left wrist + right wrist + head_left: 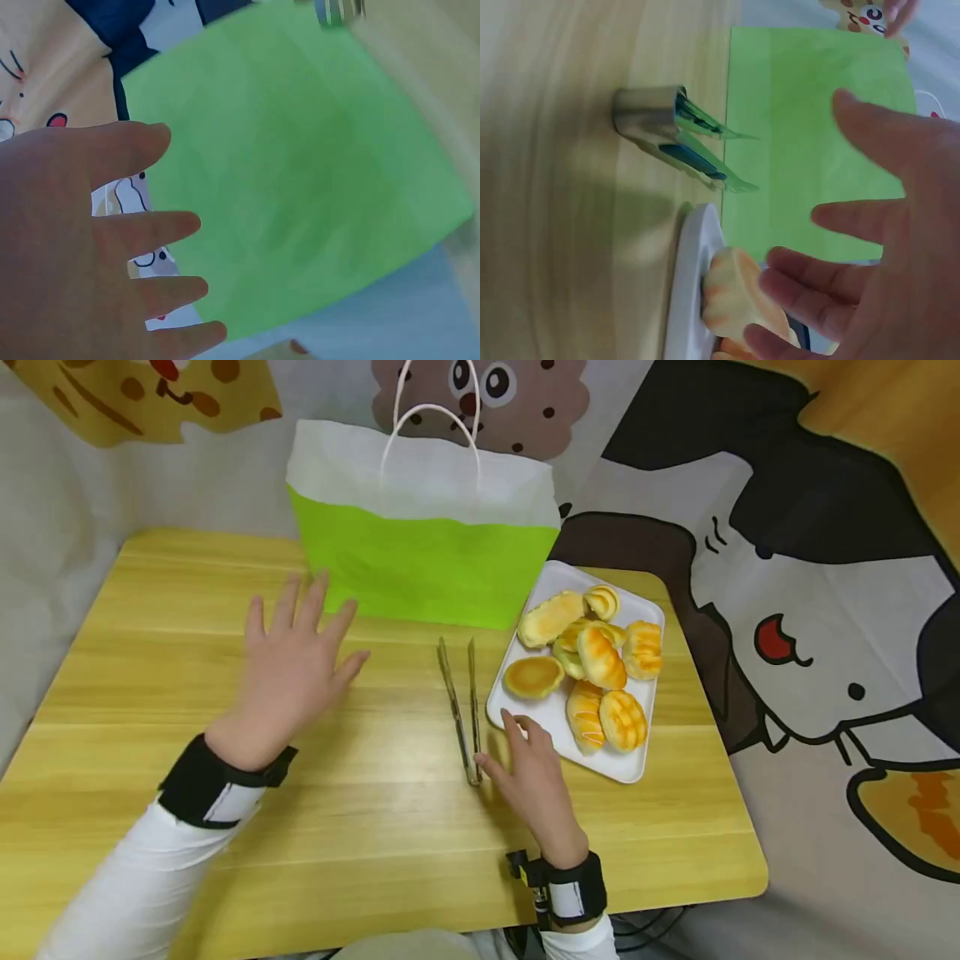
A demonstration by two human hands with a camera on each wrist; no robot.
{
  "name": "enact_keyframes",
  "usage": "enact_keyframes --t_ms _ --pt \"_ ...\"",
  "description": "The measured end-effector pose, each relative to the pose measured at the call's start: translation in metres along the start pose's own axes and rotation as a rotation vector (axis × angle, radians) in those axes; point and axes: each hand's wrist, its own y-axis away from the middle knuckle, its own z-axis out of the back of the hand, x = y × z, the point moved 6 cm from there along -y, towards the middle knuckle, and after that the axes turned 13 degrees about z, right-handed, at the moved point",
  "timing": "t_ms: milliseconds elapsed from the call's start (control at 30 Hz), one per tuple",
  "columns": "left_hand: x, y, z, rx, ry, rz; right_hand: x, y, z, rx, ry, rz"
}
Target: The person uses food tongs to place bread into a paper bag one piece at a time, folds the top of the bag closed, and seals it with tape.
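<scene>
A pair of metal tongs (456, 714) lies on the table just right of the middle of the head frame, its joined end towards the bottom and its two arms spread apart towards the top. The right hand (534, 785), at lower centre-right, is nearest to it; the thumb tip overlaps the joined end in the head view, while the right wrist view shows a gap between them. The fingers of this hand are extended, slightly bent and parted, with nothing held. Its fingertips reach over the near left corner of a white tray (622, 768), right of centre; contact with the tray cannot be confirmed.

The tray carries several breads, among them a flat oval bun (534, 677) on its left side, a long pale roll (552, 619) near its top and a scored round bun (623, 721) towards the bottom. Behind the tongs, at upper centre, stands a green and white bag (427, 568) with white handles. The left hand (288, 668), left of centre, is spread wide, palm downward, holding nothing. Both wrists wear black straps (217, 785). The wooden table (375, 860) fills the lower frame; cartoon-printed cloth (802, 610) hangs behind and at right.
</scene>
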Motion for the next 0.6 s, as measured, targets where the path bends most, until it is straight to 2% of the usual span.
enact_keyframes --t_ms 133,300,467,600 --pt "0.007 -0.024 0.013 -0.045 -0.029 -0.002 0.003 0.002 -0.007 0.02 0.022 -0.008" --pt "0.015 -0.05 0.027 -0.127 -0.013 -0.016 0.003 0.009 -0.02 0.078 0.005 -0.035" --pt "0.02 -0.071 0.029 -0.051 0.027 0.002 0.009 0.011 -0.032 0.114 -0.013 -0.001" --pt "0.025 -0.077 0.03 0.033 0.11 0.025 0.017 0.008 -0.038 0.113 0.005 0.023"
